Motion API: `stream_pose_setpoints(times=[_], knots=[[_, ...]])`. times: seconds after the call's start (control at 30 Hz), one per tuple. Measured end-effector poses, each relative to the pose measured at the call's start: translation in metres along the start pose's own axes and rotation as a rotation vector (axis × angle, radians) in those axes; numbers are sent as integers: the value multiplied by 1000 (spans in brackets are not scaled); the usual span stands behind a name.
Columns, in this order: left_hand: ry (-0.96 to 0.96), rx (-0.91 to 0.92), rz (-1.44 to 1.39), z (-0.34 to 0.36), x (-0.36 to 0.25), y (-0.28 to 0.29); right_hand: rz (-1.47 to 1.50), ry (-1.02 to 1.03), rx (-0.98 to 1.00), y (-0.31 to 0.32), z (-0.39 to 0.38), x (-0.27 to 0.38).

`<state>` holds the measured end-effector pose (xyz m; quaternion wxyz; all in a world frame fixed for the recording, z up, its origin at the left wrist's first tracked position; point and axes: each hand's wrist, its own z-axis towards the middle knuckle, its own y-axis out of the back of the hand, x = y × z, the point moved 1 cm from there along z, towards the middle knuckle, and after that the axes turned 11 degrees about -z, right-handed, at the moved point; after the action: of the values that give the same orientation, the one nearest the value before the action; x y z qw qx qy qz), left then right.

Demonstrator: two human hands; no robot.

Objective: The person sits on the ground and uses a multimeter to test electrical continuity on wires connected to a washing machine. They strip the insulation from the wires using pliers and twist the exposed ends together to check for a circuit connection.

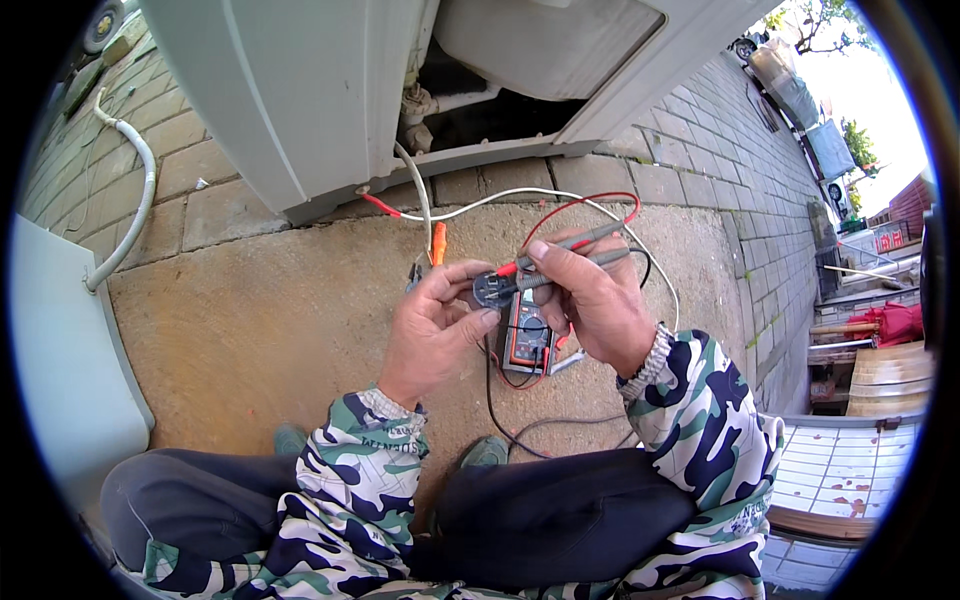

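Your left hand [432,322] pinches the probably light, rigid power plug [489,290] sensibly by its rim; at three o'clock, your right hand [598,300] grips multimeter probes [597,236].

The left grip [430,335] holds a dark plug [488,291], the right grip [602,302] two probes [592,237], above a multimeter [530,345].

Outdoor yard: brick paving [690,130], trees [860,146]

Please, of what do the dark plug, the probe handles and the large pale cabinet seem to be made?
Dark plug: probably moulded plastic or rubber, smooth and evenly coloured. Probe handles: likely matte grey plastic, without metallic glint. Large pale cabinet: painted metal or plastic; its smooth, low-gloss surface fits either.
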<state>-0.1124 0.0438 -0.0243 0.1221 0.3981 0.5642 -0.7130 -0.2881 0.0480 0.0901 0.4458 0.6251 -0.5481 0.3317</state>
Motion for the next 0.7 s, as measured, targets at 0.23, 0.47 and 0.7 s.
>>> stream_pose_setpoints(times=[0.23, 0.47, 0.7], knots=[[-33, -18, 0, 0, -4, -6, -34, 36, 6, 0, 1, 2], [-32, 0, 39, -2, -4, -3, -23, 69, 25, 1, 1, 0], [-2, -12, 21, -2, -5, -4, -34, 86, 25, 2, -1, 2]])
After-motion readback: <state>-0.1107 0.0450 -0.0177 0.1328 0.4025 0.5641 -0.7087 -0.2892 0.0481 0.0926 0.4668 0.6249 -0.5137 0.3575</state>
